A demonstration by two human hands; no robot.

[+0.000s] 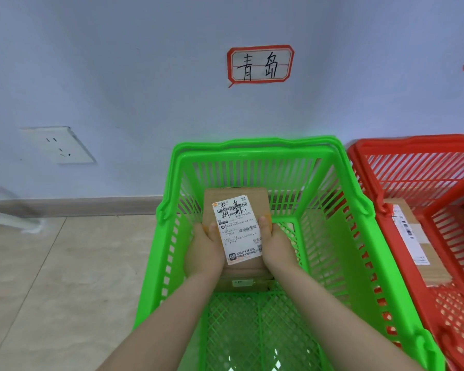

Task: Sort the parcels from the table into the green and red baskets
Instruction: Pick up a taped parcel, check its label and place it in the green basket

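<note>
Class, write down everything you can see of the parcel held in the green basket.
The parcel is a small, closed brown cardboard box, lying flat. A white shipping label with barcodes and black handwritten characters covers most of its top. The left hand and the right hand grip its long sides, thumbs on top. It is inside the green basket; whether it touches the basket's floor is unclear.

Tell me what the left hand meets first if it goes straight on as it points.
Likely the green basket, its far wall: the left hand, gripping the parcel by its left edge, points forward at it with nothing between. Depth is unclear; the basket floor could come first.
</note>
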